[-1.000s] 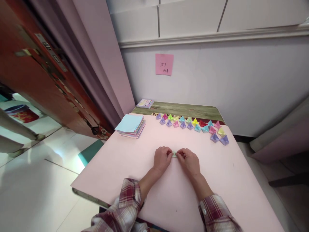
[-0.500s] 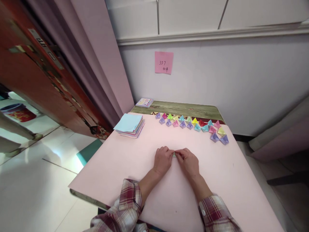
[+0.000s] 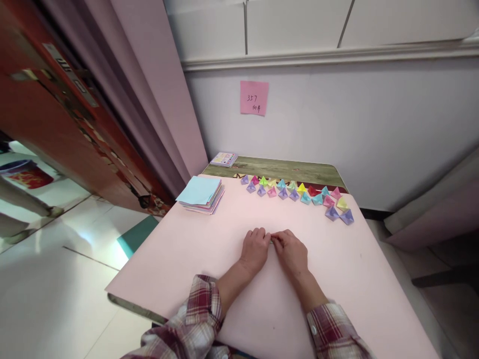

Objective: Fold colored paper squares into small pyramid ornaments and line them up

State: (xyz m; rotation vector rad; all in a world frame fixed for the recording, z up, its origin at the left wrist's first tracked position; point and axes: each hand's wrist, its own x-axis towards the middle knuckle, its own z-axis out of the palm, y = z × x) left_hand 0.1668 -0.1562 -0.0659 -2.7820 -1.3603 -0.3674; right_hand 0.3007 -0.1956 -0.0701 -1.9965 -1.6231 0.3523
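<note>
My left hand (image 3: 255,250) and my right hand (image 3: 292,252) meet over the middle of the pink-covered table (image 3: 187,264). Between their fingertips is a small piece of folded paper (image 3: 271,243), almost wholly hidden now; only a pale sliver shows. Both hands are closed, fingers pinched on the paper close to the tabletop. Beyond them, small folded paper shapes (image 3: 283,193) in purple, pink, green, yellow, blue and red stand in rows along the far side. A stack of square paper (image 3: 200,192), light blue on top, lies at the back left.
A packet with coloured squares (image 3: 224,159) sits on the bare wooden strip at the table's back. A pink note (image 3: 254,98) is stuck to the wall behind. To the left are a red door (image 3: 75,134), a purple curtain and a person's legs.
My left hand has shifted slightly right, closer to my right hand. The green paper, visible between the fingers before, is now nearly covered. The right hand has barely moved.
</note>
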